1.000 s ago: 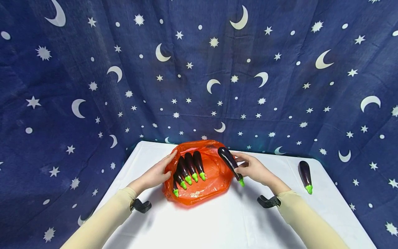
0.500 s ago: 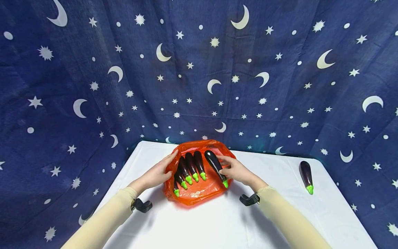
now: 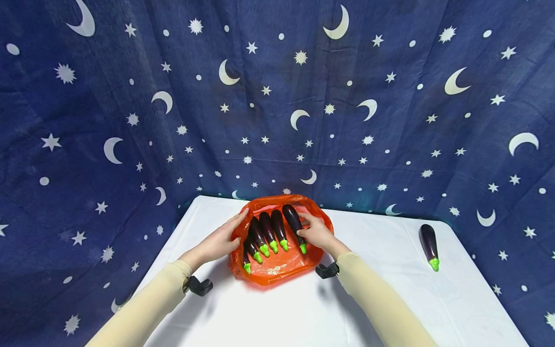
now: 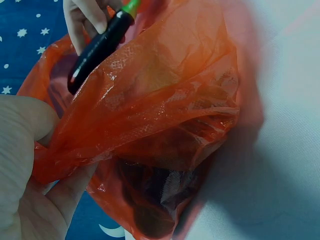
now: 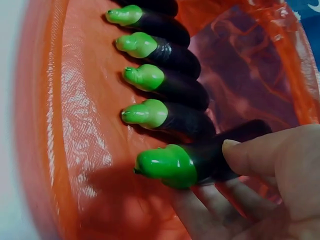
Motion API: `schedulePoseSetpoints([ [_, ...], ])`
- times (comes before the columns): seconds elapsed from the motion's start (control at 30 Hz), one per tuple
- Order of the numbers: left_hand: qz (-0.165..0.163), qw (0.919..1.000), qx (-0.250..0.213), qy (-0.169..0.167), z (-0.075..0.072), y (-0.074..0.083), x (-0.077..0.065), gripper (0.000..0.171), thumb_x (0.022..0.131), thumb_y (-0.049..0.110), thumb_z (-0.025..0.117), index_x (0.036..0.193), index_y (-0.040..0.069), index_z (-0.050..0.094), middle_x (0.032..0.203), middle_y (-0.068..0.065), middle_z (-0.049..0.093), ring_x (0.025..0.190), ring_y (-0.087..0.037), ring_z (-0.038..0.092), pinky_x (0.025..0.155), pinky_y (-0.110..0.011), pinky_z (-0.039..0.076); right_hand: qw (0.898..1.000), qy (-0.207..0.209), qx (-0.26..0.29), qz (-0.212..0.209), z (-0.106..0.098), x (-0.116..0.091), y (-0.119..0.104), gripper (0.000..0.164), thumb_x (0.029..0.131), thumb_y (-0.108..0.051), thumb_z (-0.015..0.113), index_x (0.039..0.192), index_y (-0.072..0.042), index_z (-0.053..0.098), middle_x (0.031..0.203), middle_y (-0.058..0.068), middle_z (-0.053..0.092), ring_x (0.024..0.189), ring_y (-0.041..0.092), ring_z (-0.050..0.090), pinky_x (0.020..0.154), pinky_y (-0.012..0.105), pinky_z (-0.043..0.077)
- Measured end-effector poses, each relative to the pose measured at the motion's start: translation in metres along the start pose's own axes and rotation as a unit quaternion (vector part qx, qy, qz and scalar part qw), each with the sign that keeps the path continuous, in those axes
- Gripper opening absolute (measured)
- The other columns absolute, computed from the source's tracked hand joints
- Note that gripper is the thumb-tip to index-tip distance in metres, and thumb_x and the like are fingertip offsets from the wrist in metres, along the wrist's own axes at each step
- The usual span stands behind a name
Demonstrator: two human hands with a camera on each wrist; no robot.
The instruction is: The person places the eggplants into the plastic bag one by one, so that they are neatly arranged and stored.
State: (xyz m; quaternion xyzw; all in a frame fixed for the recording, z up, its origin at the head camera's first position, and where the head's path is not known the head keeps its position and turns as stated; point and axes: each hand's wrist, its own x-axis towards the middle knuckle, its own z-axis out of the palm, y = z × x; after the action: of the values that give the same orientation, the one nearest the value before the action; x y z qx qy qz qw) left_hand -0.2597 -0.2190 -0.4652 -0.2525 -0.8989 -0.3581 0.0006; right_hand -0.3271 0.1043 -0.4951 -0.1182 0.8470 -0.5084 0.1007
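Observation:
An orange plastic bag [image 3: 282, 270] lies with its mouth open on the white table. Inside its left part, several dark eggplants [image 3: 267, 228] with green stems rest side by side in a row. My right hand [image 3: 319, 234] holds another eggplant [image 3: 293, 219] inside the bag, just right of that row. In the right wrist view, the thumb presses the held eggplant [image 5: 207, 160] from above and the fingers curl beneath it. At the bag's left rim is my left hand [image 3: 217, 244]. The left wrist view shows the bag's gathered edge [image 4: 65, 160] between its thumb and fingers.
One more eggplant [image 3: 429, 246] lies alone on the right side of the white table [image 3: 381, 289]. Behind the table hangs a dark blue cloth [image 3: 269, 120] with white moons and stars. A black strap is on each wrist.
My right hand has carried its eggplant leftward from over the bag's right rim to a place beside the row inside. The left hand has stayed at the left rim.

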Motion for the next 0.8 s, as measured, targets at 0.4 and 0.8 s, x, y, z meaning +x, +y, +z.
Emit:
schedulePoseSetpoints([
  [0.4,0.002,1.0000,0.003,-0.001,0.000,-0.001,0.002,0.089,0.090,-0.005,0.061,0.166,0.016,0.019,0.166,-0.015,0.025,0.151,-0.031,0.026,0.121,-0.050,0.024,0.996,0.076,-0.047,0.005,0.023,0.024,0.004,0.060,0.090,-0.001,0.070,0.147,-0.001,0.052,0.115,0.017,0.068,0.094,0.029,0.065,0.085,0.044,0.059],
  [0.8,-0.001,1.0000,0.005,0.001,-0.001,0.000,0.001,0.089,0.090,-0.006,0.061,0.165,0.015,0.018,0.166,-0.016,0.024,0.151,-0.030,0.026,0.121,-0.049,0.024,0.991,0.094,-0.097,-0.005,0.033,0.039,0.007,0.050,0.088,-0.001,0.071,0.136,0.003,0.060,0.123,0.018,0.068,0.107,0.034,0.064,0.103,0.049,0.050],
])
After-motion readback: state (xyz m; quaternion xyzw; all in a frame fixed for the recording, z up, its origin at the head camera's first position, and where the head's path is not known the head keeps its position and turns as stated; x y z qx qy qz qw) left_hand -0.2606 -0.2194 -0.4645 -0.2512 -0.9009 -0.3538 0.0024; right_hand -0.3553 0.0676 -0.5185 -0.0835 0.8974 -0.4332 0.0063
